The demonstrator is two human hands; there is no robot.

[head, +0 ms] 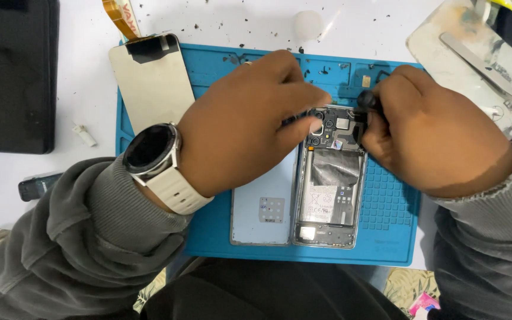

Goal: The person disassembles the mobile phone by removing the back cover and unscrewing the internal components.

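An opened phone (330,195) lies back-up on a blue work mat (389,237), its battery and circuit board exposed. My left hand (241,121), with a watch on the wrist, rests its fingertips on the phone's upper left corner by the camera area. My right hand (425,130) grips a black-handled screwdriver (367,99) held upright over the board at the phone's top right. The tool's tip is hidden behind my fingers. A pale blue back cover (262,210) lies beside the phone on the left, partly under my left hand.
A detached screen panel (149,80) with an orange flex cable lies at the mat's upper left. A dark slab (10,71) sits far left. A stained white pad (475,65) with a metal tool lies upper right. Small debris dots the white table (238,21).
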